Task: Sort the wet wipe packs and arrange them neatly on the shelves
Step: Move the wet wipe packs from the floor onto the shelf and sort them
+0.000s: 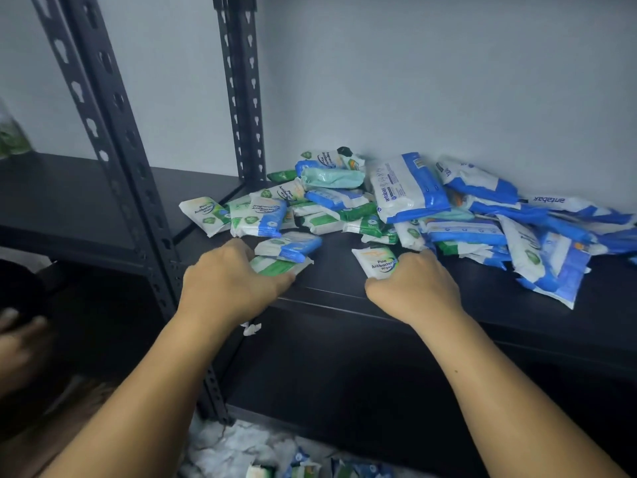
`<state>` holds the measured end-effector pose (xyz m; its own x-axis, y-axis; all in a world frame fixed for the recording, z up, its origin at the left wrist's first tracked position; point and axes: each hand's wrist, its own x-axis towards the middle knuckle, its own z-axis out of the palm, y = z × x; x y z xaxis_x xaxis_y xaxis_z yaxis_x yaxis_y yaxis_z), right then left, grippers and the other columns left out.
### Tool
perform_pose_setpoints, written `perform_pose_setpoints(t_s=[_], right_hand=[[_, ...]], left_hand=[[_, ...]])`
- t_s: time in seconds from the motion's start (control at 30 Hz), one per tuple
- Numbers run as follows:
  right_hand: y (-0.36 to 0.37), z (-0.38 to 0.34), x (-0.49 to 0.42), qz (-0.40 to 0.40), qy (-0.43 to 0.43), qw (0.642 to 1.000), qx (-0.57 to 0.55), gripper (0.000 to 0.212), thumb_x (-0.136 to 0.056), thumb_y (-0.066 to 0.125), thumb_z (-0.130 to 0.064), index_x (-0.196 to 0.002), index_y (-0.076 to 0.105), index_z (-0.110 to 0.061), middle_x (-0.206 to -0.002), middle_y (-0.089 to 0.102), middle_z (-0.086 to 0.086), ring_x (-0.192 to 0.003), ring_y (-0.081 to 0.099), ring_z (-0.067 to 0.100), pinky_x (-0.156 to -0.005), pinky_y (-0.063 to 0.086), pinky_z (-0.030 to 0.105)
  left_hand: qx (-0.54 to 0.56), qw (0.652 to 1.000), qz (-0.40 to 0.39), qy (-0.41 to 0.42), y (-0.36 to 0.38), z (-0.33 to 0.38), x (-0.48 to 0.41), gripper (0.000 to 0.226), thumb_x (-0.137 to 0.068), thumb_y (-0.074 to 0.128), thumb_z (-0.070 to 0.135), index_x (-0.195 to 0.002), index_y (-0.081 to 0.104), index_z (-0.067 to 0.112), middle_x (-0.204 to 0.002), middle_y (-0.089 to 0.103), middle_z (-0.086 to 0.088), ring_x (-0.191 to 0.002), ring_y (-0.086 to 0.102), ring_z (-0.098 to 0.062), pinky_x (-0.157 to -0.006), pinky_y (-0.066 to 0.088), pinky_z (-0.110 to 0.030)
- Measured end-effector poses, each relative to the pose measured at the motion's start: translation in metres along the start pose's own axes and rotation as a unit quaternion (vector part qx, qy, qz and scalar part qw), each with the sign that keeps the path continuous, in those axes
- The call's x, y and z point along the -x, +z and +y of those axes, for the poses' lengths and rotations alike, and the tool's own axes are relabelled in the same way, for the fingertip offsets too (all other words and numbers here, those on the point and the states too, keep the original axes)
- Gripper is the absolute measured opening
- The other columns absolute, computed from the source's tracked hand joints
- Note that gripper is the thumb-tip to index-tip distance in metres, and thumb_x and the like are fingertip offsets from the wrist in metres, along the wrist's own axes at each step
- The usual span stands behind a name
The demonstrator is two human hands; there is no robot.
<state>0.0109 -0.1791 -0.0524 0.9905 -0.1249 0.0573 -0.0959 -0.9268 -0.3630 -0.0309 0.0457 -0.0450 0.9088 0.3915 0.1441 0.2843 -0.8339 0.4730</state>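
Black shelf (337,270) holds a heap of wet wipe packs (413,205) far right; at its near edge the left hand (227,276) grips a green pack (281,265), the right hand (415,288) a Pine pack (375,260).

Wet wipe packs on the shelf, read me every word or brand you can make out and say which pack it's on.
"Pine Antibacterial Wipes": green-white pack gripped by the right hand.
"Pine Antibacterial Wipes": leftmost pack.
"Fragrance", "Antibacterial Wipes": blue-white pack beside it.
"antabax", upside down: far-right pack.
"antabax", sideways: large pack; its small print is too blurred.
Nothing readable: green pack gripped by the left hand.
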Motion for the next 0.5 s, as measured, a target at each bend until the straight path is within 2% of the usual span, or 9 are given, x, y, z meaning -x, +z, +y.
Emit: perform_pose_setpoints(t_s=[0.07,0.13,0.2,0.27,0.33,0.4,0.5], right_hand=[[-0.005,0.006,0.001,-0.009,0.001,1.0,-0.01,0.052,-0.065,0.058,-0.048,-0.107,0.058,-0.017,-0.11,0.047,0.003,-0.099,0.053,0.028,-0.086,0.052,0.043],[-0.009,0.012,0.002,-0.012,-0.008,0.999,-0.03,0.048,-0.064,0.061,-0.048,-0.102,0.057,-0.019,-0.107,0.047,0.001,-0.096,0.054,0.025,-0.077,0.051,0.039],[-0.015,0.017,0.002,-0.006,-0.025,0.998,-0.062,0.04,-0.065,0.063,-0.048,-0.094,0.059,-0.021,-0.102,0.05,-0.001,-0.089,0.055,0.022,-0.063,0.044,0.034],[-0.02,0.022,0.0,0.019,-0.042,0.995,-0.093,0.034,-0.064,0.062,-0.048,-0.087,0.06,-0.022,-0.096,0.054,-0.001,-0.082,0.056,0.02,-0.056,0.037,0.031],[-0.023,0.027,-0.004,0.07,-0.054,0.988,-0.125,0.029,-0.066,0.063,-0.046,-0.082,0.059,-0.022,-0.093,0.055,0.0,-0.08,0.056,0.021,-0.056,0.036,0.031],[-0.022,0.033,-0.009,0.13,-0.058,0.981,-0.131,0.026,-0.071,0.066,-0.043,-0.084,0.058,-0.022,-0.094,0.052,0.0,-0.084,0.055,0.024,-0.061,0.043,0.034],[-0.016,0.041,-0.02,0.187,-0.068,0.974,-0.109,0.031,-0.075,0.07,-0.044,-0.091,0.058,-0.021,-0.097,0.054,0.001,-0.09,0.055,0.027,-0.071,0.048,0.039]], left_hand=[[0.038,0.999,-0.022,0.009,-0.006,0.007,0.013,0.056,-0.069,0.072,0.068,-0.097,0.058,0.022,-0.09,0.059,0.009,-0.086,0.057,-0.015,-0.074,0.047,-0.031],[0.044,0.998,-0.038,0.027,-0.009,0.013,0.024,0.047,-0.069,0.072,0.066,-0.088,0.067,0.024,-0.082,0.064,0.008,-0.077,0.059,-0.011,-0.062,0.046,-0.029],[0.047,0.997,-0.043,0.044,-0.013,0.018,0.034,0.04,-0.066,0.071,0.064,-0.081,0.069,0.027,-0.077,0.065,0.008,-0.076,0.06,-0.013,-0.062,0.049,-0.029],[0.058,0.996,-0.041,0.056,-0.019,0.023,0.042,0.039,-0.062,0.069,0.063,-0.074,0.068,0.026,-0.073,0.064,0.008,-0.075,0.061,-0.015,-0.064,0.052,-0.03],[0.07,0.995,-0.026,0.064,-0.026,0.026,0.047,0.043,-0.059,0.065,0.065,-0.071,0.065,0.023,-0.07,0.063,0.007,-0.072,0.061,-0.016,-0.06,0.047,-0.03],[0.098,0.993,0.008,0.063,-0.032,0.028,0.049,0.046,-0.062,0.065,0.065,-0.071,0.062,0.02,-0.069,0.062,0.004,-0.07,0.06,-0.018,-0.056,0.04,-0.03],[0.142,0.984,0.086,0.059,-0.023,0.036,0.041,0.041,-0.079,0.067,0.06,-0.079,0.061,0.02,-0.076,0.061,0.002,-0.074,0.058,-0.021,-0.058,0.039,-0.032]])
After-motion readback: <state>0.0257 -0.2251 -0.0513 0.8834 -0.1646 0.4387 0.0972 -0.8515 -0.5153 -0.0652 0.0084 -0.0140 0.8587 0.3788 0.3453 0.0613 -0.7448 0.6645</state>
